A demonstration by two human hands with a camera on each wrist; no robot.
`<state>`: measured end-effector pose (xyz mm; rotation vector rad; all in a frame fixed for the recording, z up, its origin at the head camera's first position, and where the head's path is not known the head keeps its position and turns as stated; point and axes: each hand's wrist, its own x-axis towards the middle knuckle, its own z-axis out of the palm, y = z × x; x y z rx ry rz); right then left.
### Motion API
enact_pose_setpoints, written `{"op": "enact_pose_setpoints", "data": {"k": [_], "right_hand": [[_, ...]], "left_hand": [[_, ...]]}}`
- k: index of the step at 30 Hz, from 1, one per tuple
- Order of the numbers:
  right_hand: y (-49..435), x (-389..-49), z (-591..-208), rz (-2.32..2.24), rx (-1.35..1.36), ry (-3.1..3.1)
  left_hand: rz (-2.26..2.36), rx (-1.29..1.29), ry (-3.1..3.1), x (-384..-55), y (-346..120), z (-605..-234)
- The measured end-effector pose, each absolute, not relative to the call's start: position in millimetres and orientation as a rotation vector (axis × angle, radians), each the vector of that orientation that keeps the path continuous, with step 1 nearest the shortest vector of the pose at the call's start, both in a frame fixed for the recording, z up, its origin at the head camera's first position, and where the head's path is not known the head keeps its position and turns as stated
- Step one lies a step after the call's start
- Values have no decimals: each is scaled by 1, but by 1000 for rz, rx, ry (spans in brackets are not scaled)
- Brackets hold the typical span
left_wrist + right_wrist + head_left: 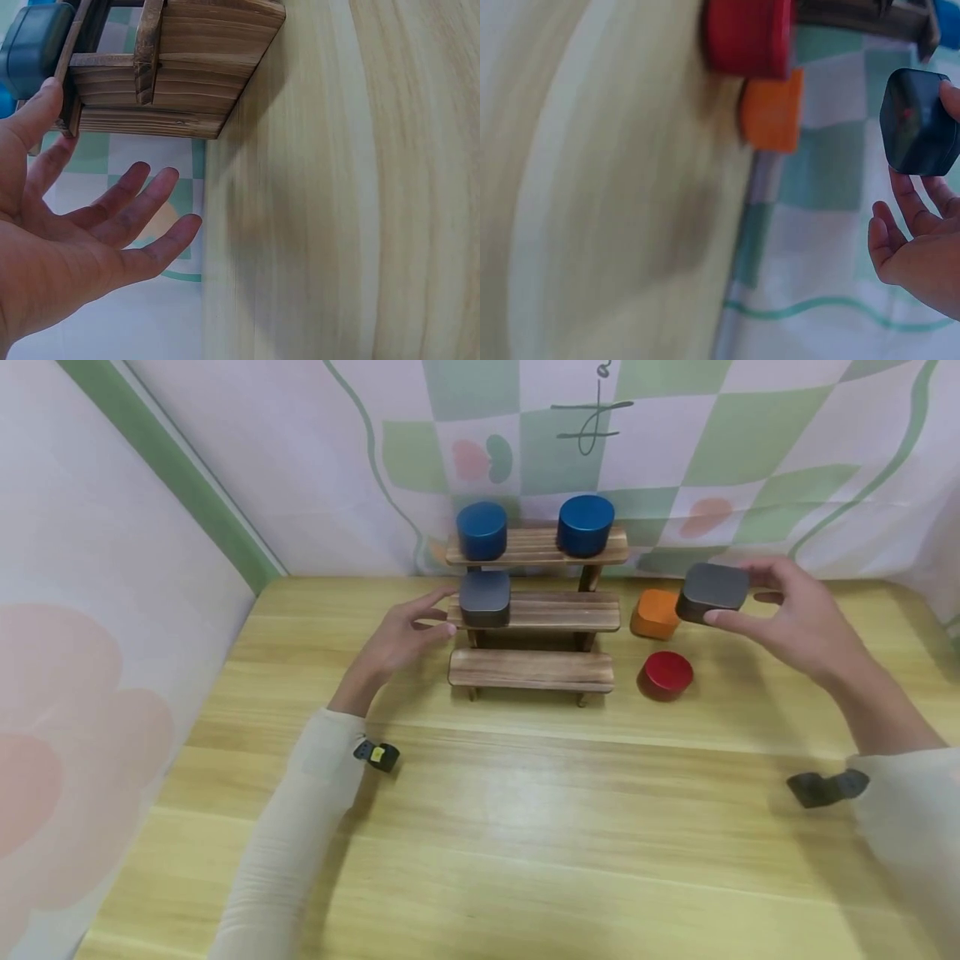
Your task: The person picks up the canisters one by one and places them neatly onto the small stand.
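A three-tier wooden stand (532, 670) has a dark grey square tin (485, 600) at the left of its middle tier. My left hand (408, 639) is at that tier's left end, thumb and forefinger touching its edge, the other fingers spread in the left wrist view. Raised off the table, a second dark grey square tin (712, 592) is pinched between thumb and fingers of my right hand (798, 618). Below and left of it, an orange square tin (656, 614) and a red round tin (666, 676) stand on the table.
Two blue round tins, a left one (482, 531) and a right one (586, 525), sit on the top tier. Behind the stand hangs a green-and-white checked cloth (660, 435), meeting the back edge of the wooden table (525, 827). Another cloth panel (112, 610) borders the left side.
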<state>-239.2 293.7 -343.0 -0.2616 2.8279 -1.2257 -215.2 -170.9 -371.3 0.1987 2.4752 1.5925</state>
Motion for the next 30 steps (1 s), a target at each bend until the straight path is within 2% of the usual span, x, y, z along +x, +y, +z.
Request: {"op": "enact_pose_setpoints", "data": {"k": [11,30], "right_hand": [[250,-224,-317,-1215,-417,2836],[202,-216,-316,-1354,-489,2734]], "left_hand": [[1597,209,2478,-216,-172,-372],[1601,218,2464,-217,-173,-372]]}}
